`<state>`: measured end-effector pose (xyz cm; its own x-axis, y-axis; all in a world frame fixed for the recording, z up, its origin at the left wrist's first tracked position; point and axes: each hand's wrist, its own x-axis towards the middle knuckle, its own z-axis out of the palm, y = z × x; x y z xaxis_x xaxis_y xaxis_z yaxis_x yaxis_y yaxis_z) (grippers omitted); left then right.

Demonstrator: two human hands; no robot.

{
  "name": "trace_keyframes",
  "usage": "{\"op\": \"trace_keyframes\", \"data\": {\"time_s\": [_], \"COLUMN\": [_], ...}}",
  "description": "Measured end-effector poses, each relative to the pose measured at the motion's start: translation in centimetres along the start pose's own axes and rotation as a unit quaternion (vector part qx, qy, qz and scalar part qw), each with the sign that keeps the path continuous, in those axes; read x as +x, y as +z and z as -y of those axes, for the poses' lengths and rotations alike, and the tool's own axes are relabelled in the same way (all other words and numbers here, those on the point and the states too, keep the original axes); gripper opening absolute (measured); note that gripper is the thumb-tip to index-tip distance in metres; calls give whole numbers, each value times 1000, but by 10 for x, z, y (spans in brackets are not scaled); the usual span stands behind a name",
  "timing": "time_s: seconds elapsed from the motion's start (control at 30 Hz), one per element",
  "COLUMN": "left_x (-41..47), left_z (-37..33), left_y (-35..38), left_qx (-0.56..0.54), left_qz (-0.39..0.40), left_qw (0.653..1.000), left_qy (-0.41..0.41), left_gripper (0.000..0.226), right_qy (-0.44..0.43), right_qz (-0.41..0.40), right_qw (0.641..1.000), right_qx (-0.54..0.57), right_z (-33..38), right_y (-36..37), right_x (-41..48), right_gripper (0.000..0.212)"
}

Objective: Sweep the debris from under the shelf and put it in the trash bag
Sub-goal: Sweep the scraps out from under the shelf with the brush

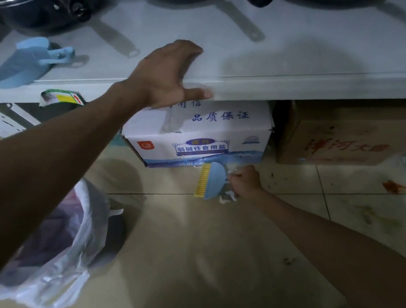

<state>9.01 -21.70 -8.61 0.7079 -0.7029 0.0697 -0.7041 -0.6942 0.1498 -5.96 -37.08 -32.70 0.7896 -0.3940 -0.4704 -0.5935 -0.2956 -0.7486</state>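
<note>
Your left hand [169,74] rests, fingers relaxed, on the shelf [288,62] edge. Your right hand [245,180] grips the brush [212,181] below the shelf, touching crumpled debris [227,198]. The trash bag [61,254] lies below the shelf's left part.

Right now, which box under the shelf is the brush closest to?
The white box with blue print, just behind the brush in the right hand; the brown box with red lettering lies farther to the right.
</note>
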Motion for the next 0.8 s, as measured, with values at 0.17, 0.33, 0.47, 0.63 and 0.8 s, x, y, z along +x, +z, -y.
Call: {"op": "trace_keyframes", "data": {"time_s": [0.17, 0.33, 0.47, 0.63, 0.8], "left_x": [23, 48, 53, 54, 52], "left_z": [-48, -63, -59, -59, -62], "left_y": [4, 23, 27, 26, 25], "left_qx": [-44, -45, -78, -86, -96], "left_qz": [7, 19, 1, 7, -1], "left_qw": [996, 993, 993, 993, 993], "left_qy": [73, 110, 90, 78, 68], "left_gripper": [94, 95, 99, 97, 95], "right_qy": [-1, 33, 53, 74, 55], "right_qz": [23, 47, 11, -34, -84], "right_qw": [1000, 998, 997, 993, 995], "right_qx": [-8, 30, 63, 89, 12], "right_z": [10, 19, 18, 4, -23], "right_y": [25, 38, 42, 26, -4], "right_x": [7, 10, 10, 1, -2], "right_gripper": [25, 23, 22, 18, 19]}}
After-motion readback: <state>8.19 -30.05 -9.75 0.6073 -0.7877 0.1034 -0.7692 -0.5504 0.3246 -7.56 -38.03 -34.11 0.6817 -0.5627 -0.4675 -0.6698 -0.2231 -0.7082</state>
